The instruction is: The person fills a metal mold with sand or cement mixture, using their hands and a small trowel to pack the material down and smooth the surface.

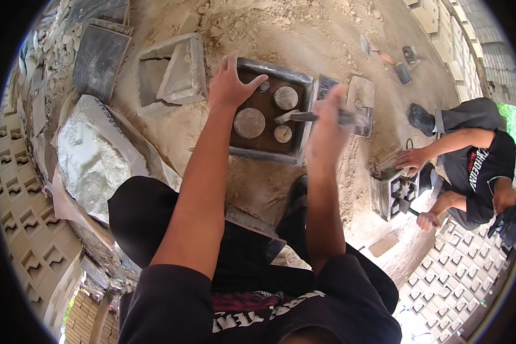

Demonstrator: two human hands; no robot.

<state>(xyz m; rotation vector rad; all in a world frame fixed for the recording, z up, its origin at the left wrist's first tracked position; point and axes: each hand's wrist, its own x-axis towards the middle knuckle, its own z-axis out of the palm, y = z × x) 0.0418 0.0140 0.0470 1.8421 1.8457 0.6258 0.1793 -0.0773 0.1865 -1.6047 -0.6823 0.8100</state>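
A rectangular dark-framed mold (pixel 264 153) lies on the sandy ground before me. Inside it are a brown surface and several round pieces, among them a large grey disc (pixel 249 123) and a smaller pale disc (pixel 285 98). My left hand (pixel 228 86) grips the mold's far left side, fingers along the outside and thumb stretched inward near a small knob (pixel 263 86). My right hand (pixel 327 129), blurred by motion, is closed round a brush-like tool (pixel 295 116) with a dark handle. Its pale tip is over the mold between the discs.
A broken concrete frame (pixel 198 69) and dark slabs (pixel 100 62) lie at far left. White powder fills an opened sack (pixel 89 155). A flat trowel (pixel 361 103) and another hand tool (pixel 387 57) lie at right. A co-worker (pixel 467 152) handles a metal block mold (pixel 391 192).
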